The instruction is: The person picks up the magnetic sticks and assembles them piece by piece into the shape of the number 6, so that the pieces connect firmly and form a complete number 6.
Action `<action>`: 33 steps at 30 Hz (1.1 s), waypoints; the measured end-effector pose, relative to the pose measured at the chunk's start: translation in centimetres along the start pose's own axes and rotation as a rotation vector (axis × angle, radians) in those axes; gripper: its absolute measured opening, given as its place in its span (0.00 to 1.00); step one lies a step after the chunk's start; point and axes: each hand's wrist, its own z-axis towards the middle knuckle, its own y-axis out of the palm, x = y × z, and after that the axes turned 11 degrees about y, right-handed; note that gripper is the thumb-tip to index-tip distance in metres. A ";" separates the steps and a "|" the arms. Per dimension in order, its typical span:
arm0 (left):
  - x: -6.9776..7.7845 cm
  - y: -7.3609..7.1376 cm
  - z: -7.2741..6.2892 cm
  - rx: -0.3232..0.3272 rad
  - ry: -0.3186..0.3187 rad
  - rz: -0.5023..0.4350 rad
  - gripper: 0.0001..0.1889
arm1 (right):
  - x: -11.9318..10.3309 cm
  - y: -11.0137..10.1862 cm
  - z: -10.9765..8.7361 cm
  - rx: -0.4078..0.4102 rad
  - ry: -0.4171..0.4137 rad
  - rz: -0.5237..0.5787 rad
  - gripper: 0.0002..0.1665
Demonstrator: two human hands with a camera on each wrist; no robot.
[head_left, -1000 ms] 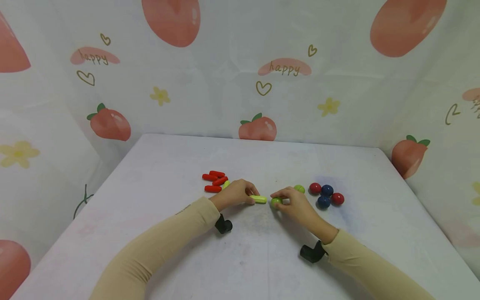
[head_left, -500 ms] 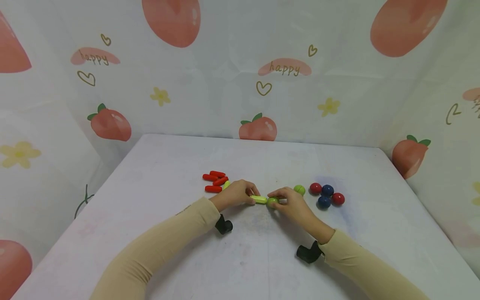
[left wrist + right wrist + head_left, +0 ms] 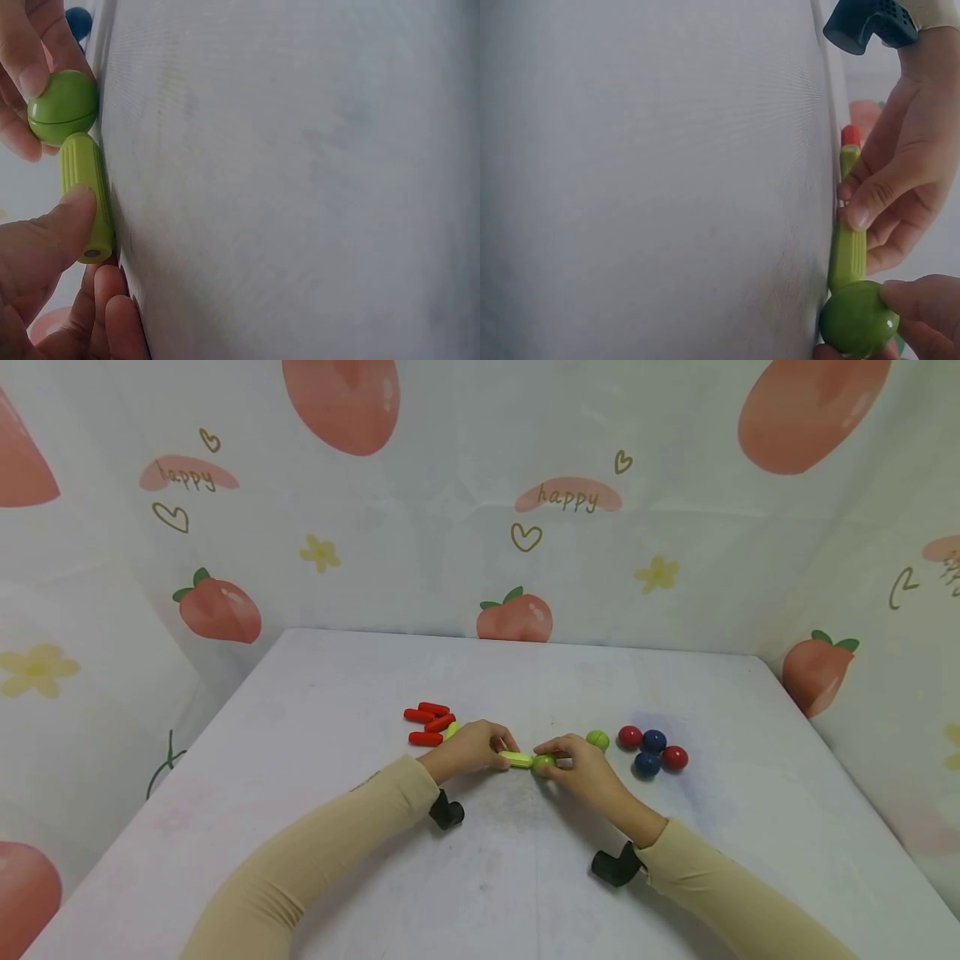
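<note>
My left hand (image 3: 472,746) pinches a ribbed yellow-green toy rod (image 3: 519,760) lying low along the table. A dark round spot marks the rod's near end (image 3: 94,253) in the left wrist view. From the other side, my right hand (image 3: 591,770) holds a glossy green ball (image 3: 543,765) between thumb and fingers. A groove runs round this ball. The rod's far end meets the ball in both wrist views, the two in line. Behind my left hand, another yellow-green rod (image 3: 452,730) shows in part, the rest of it hidden.
Several red rods (image 3: 426,739) lie in a cluster left of centre on the white table (image 3: 480,893). A second green ball (image 3: 597,741) sits just beyond my right hand, and red balls (image 3: 676,757) and blue balls (image 3: 647,765) stand further right. Each wrist wears a black camera (image 3: 615,865).
My right hand has moved a little left, bringing the green ball from a small gap up to the rod's end. My left hand and rod have stayed in place.
</note>
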 end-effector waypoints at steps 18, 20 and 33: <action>-0.5 -0.1 -0.1 0.003 0.058 0.004 0.10 | 0.0 0.0 0.1 0.002 0.003 0.001 0.14; -0.5 -0.1 -0.1 0.004 0.062 0.000 0.10 | 0.1 0.1 0.1 0.001 0.000 0.002 0.14; -0.6 -0.2 -0.2 0.004 0.076 -0.020 0.10 | 0.2 0.2 0.3 -0.003 0.011 -0.004 0.14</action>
